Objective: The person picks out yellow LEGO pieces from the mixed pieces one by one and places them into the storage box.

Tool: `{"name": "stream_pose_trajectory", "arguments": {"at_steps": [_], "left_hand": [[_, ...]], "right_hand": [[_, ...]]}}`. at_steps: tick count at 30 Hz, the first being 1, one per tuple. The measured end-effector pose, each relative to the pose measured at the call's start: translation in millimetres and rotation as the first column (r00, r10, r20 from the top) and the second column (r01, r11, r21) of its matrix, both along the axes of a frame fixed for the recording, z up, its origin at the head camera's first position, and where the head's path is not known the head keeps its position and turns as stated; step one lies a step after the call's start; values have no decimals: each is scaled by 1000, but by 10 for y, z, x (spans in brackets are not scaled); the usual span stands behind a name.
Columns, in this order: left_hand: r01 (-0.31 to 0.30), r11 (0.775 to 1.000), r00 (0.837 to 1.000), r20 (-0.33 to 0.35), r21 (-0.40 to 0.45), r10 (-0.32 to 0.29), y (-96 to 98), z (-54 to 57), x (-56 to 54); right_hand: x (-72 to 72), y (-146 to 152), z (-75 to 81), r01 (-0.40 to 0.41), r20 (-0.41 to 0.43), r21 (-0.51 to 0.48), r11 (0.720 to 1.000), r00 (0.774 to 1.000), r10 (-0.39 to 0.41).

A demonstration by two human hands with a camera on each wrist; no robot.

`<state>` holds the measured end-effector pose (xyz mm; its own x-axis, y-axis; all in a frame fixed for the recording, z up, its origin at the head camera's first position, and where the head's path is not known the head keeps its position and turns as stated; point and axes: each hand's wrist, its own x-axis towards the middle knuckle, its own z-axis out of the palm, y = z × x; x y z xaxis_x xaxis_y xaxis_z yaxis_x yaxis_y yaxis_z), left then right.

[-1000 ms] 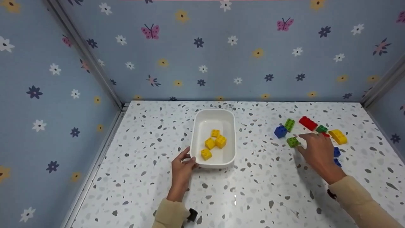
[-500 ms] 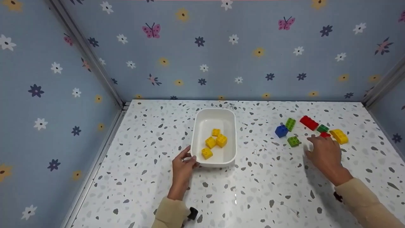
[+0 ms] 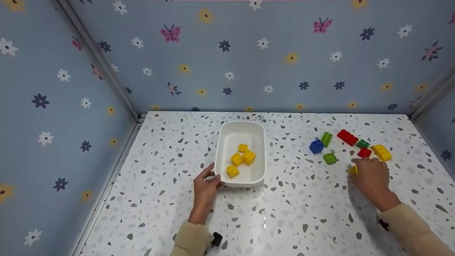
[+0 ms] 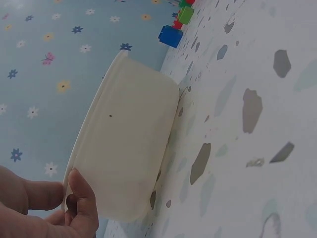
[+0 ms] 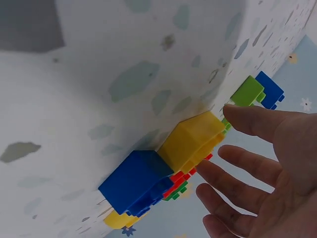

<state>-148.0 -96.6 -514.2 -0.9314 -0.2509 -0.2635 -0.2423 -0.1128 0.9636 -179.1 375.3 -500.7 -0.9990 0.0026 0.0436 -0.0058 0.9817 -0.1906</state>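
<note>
My left hand (image 3: 205,186) pinches the near left corner of a white plastic box (image 3: 264,156); the left wrist view has thumb and fingers on either side of its rim. Several yellow toy building bricks (image 3: 249,157) lie inside. At the right, my right hand (image 3: 371,177) reaches down over a yellow brick (image 5: 190,141), with thumb and fingers spread around it. A blue brick (image 5: 136,181) stands right beside that yellow one, hidden under the hand in the head view. Just beyond the fingers is a small red brick (image 3: 364,153).
Around the right hand lie a light green brick (image 3: 330,158), a blue brick (image 3: 316,146), a long green brick (image 3: 326,139), a long red brick (image 3: 347,137), a dark green brick (image 3: 362,143) and a curved yellow brick (image 3: 381,153). Flowered panels (image 3: 227,64) wall in the speckled table (image 3: 284,220).
My right hand has shifted right and toward me, away from the light green brick, baring the small red brick and a yellow one. The left hand stays at the box.
</note>
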Motion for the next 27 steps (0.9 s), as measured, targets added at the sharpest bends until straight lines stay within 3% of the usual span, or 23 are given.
{"name": "stream_pose_trajectory", "arguments": {"at_steps": [8,18,27], "left_hand": [[2,999,1000,-24,36,-1,-7,-3,18],[-10,1000,1000,-4,10,10,-3,-38,-15],[-5,1000,1000,-9,-6,5,-5,-19,1]], "right_hand": [[9,62,-33,-8,-6,3,1000,1000,8],[-16,45,-6,-14,18,-20,1000,1000,15],[-85,-144,112,-33,-74,0,999,997,33]]}}
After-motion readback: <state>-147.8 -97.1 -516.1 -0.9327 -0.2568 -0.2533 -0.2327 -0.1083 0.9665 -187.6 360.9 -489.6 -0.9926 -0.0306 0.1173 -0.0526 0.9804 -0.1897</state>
